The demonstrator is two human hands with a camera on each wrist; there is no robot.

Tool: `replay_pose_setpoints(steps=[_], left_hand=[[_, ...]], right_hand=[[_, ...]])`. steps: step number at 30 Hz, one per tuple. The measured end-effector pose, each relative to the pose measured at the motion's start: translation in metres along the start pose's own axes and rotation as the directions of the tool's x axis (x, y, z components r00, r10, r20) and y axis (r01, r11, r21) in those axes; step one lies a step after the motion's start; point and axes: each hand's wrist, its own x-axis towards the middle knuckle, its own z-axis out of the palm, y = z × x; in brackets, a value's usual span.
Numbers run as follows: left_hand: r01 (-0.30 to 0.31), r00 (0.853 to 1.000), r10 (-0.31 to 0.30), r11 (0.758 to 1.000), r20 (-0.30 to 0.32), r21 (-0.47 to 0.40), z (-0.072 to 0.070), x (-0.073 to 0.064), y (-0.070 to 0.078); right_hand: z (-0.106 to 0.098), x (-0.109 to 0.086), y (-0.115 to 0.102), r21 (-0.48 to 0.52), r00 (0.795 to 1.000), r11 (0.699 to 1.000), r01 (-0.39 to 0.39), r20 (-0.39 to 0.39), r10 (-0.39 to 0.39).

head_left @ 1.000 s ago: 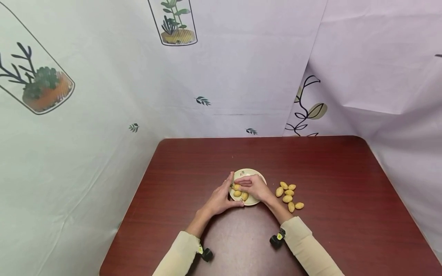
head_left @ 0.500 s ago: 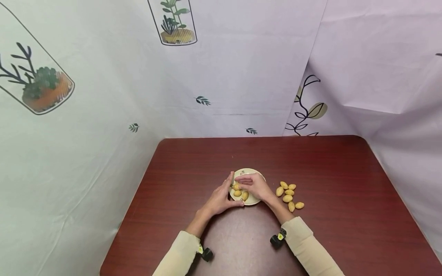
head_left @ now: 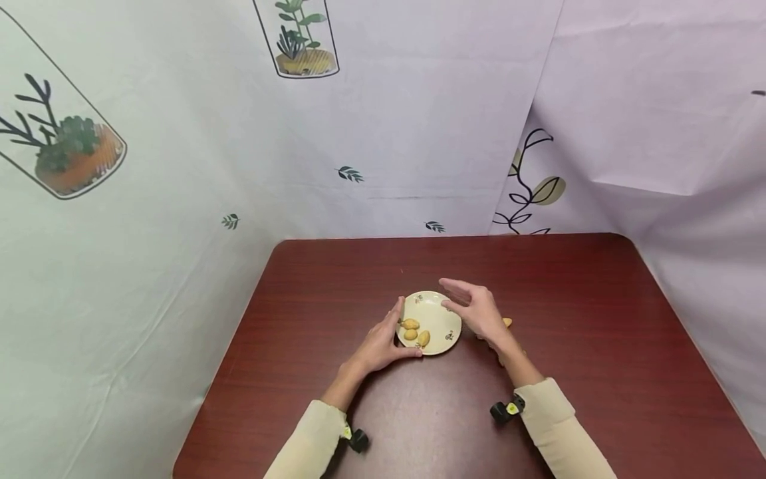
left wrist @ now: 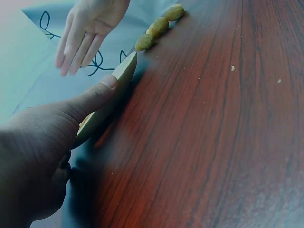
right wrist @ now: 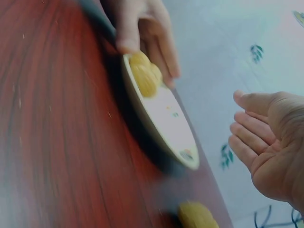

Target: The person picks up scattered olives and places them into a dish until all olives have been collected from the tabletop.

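A small cream plate [head_left: 439, 324] with a printed floral pattern lies on the table. At its left side are three small yellow oval fruits [head_left: 423, 338], wrinkled in the right wrist view. My left hand [head_left: 378, 342] holds the plate's left edge, fingers along the far left rim and thumb [left wrist: 97, 97] on the near rim. Above the plate's right edge is my right hand [head_left: 477, 311], fingers extended and thumb apart, holding nothing. More yellow fruits [left wrist: 159, 27] lie on the table to the right of the plate, mostly hidden by my right hand and forearm in the head view.
The dark red wooden table [head_left: 335, 279] has rounded far corners. Behind it and on both sides hang pale printed cloths [head_left: 395, 133]. A black camera is strapped to each wrist, below the cream sleeves [head_left: 314, 436].
My right hand has left the fruit on the plate and moved right, its fingers spreading. It now covers most of the loose fruits. The left hand has stayed on the plate.
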Motion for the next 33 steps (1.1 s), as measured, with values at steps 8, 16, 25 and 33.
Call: replay_pose_setpoints(steps=[8,16,25,33], left_hand=[[-0.011,1.0,0.011,1.0,-0.014,-0.004,0.0,0.0,0.0],[0.0,1.0,0.0,1.0,-0.01,-0.006,0.0,0.0,0.002],[0.002,1.0,-0.002,1.0,-0.015,-0.004,0.001,0.0,0.002],[0.0,1.0,0.0,1.0,-0.013,-0.002,0.001,0.0,0.002]], right_hand=[[-0.042,-0.021,0.007,-0.015,0.996,0.999,-0.049,-0.069,0.048],[-0.056,-0.047,0.011,-0.047,0.995,0.997,-0.056,-0.086,0.051],[-0.051,-0.07,0.02,-0.176,0.99,0.978,-0.11,-0.102,0.093],[-0.044,-0.075,0.023,-0.272,0.989,0.955,-0.117,-0.123,0.086]])
